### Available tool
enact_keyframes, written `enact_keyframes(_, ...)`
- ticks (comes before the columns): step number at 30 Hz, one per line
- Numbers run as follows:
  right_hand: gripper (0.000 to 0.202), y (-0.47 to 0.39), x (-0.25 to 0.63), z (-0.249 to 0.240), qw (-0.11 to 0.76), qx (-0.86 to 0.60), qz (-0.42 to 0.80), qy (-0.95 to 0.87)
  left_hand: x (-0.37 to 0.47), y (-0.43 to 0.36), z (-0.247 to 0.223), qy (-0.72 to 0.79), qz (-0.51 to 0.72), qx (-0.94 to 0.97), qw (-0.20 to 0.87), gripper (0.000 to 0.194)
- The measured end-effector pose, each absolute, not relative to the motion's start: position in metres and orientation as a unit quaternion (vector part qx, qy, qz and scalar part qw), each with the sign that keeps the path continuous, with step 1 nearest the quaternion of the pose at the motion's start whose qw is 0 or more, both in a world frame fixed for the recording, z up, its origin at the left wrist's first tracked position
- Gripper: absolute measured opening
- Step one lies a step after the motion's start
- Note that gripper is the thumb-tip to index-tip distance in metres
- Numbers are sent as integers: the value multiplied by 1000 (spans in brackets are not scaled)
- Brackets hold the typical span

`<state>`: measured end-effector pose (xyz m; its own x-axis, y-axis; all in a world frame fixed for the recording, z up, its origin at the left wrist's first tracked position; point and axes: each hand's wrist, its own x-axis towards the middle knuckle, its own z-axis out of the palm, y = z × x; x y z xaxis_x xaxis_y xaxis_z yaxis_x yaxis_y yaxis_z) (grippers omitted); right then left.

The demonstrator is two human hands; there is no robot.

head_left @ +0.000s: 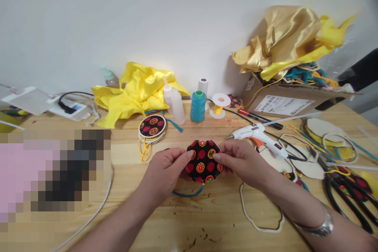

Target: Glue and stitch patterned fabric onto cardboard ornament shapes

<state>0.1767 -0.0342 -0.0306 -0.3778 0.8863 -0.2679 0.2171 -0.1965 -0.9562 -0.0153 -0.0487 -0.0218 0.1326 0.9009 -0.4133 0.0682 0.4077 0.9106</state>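
Both of my hands hold a fabric-covered disc (203,162), black with red dots and orange flower prints, above the table. My left hand (174,163) grips its left edge, thumb on top and fingers beneath. The right edge is pinched by my right hand (233,157) in the same way. From under the disc hangs a blue cord (190,194). Close to my right hand lies a white hot glue gun (260,136) with an orange trigger. A thin white wooden outline frame (245,208) rests on the table below my right forearm.
A stack of patterned discs (152,127), white bottles (177,106), blue thread cone (198,107) and yellow satin (136,90) stand behind. Black-handled scissors (348,193) and wooden cutouts (304,161) lie right. A cardboard box (280,100) holds fabric. A white cable (100,204) runs left.
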Motion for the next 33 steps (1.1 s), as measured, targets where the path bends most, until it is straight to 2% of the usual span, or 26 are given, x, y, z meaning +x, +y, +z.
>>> enact_keyframes(12, 26, -33, 178, -29, 265, -490, 582, -593, -16, -49, -24, 545, 330, 430, 639, 26)
enact_keyframes(18, 26, -33, 177, -28, 271, -492, 614, -554, -16, -49, -23, 560, 330, 427, 628, 26)
enact_keyframes(23, 33, -31, 176, -27, 247, -481, 641, -544, -16, -48, -23, 562, 333, 432, 622, 27)
enact_keyframes(33, 28, -34, 175, -38, 267, -461, 670, -517, -14, -50, -23, 553, 336, 409, 644, 26)
